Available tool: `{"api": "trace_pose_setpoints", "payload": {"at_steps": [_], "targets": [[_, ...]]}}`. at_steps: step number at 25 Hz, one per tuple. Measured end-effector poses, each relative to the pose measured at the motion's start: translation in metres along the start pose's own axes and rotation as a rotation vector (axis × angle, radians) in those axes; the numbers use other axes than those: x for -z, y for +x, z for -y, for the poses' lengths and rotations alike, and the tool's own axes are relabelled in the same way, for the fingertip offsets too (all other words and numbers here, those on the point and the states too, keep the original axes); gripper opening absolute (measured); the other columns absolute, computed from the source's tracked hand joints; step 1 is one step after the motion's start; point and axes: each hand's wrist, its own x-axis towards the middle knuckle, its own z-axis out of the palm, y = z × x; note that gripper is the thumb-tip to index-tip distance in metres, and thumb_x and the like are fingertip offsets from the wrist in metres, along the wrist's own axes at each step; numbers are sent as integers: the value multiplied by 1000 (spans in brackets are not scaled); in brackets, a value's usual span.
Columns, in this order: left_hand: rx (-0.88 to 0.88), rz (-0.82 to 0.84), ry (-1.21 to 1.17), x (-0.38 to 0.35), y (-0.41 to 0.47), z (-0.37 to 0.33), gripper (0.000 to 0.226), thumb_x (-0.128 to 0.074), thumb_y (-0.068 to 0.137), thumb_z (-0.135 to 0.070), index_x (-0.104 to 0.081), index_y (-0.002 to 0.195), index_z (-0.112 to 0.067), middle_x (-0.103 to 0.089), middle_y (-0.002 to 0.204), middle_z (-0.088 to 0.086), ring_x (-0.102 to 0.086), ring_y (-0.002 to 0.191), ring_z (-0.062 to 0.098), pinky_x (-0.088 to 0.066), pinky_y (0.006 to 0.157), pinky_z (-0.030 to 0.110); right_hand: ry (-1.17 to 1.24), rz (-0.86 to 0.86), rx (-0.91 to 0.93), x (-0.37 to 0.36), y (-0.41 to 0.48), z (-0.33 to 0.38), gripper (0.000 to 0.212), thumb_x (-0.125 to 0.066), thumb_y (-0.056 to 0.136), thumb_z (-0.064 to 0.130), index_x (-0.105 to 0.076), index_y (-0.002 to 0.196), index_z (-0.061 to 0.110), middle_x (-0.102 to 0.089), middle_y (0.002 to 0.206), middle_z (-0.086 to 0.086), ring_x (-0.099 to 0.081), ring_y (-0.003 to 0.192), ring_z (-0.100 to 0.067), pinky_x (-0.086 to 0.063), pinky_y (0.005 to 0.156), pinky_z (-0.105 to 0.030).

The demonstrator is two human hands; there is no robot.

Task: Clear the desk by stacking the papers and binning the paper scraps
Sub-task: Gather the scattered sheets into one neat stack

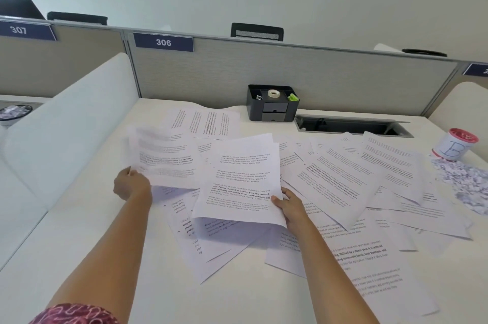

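Between the two hands, we hold part of the papers clear of the tabletop (250, 297): the left hand (132, 187) pinches one sheet (163, 157) by its lower left corner, and the right hand (290, 206) grips a thin sheaf (243, 181) at its lower right edge, thumb on top and fingers beneath. The loose papers (343, 181) lie fanned and overlapping under and to the right of the right hand. The paper scraps (467, 183) form a heap farther right, beside a red-rimmed cup (454, 145). We judge the sheets to be light, thin and limp: held at one edge they sag and curl, as the lifted sheaf shows along its lower border. We expect them to slide readily over one another, so a stack needs both hands to square its edges. We recommend taking hold at an edge or corner, thumb above and fingers below, and supporting larger bundles along two opposite sides. The scraps look small and loose, so we judge that scooping with cupped hands will gather more than pinching.
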Motion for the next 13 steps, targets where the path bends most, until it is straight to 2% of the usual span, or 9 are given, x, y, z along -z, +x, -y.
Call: {"api": "trace_pose_setpoints", "payload": {"at_steps": [3,7,10,13], "targets": [[-16,-35,-330,-4,-16,-29,30,-42,97,-6,-64,116,-8,-63,117,14,-61,102,28,-54,87,40,4,-27,6,0,0,1,38,-58,89,-4,-54,123,10,-61,123,-12,-62,102,-30,-54,86,-44],[-33,132,-593,-9,-46,-59,23,-52,96,-13,-65,115,-9,-63,109,7,-62,96,21,-57,74,35,44,-14,-6,1,0,4,39,-55,90,-6,-52,126,7,-60,122,-14,-60,100,-29,-53,87,-43],[-21,365,-513,-28,-80,-56,28,-56,94,-13,-60,121,-7,-60,111,10,-59,97,23,-54,78,37,53,11,1,6,-2,11,40,-55,90,-5,-51,127,9,-62,118,-12,-60,102,-30,-53,88,-44],[-53,516,-319,-49,-121,-37,30,-54,94,-12,-59,124,-6,-61,116,10,-59,101,27,-53,83,38,80,43,17,20,-4,26,38,-55,92,0,-50,127,14,-62,119,-12,-63,96,-26,-57,72,-36]]}}
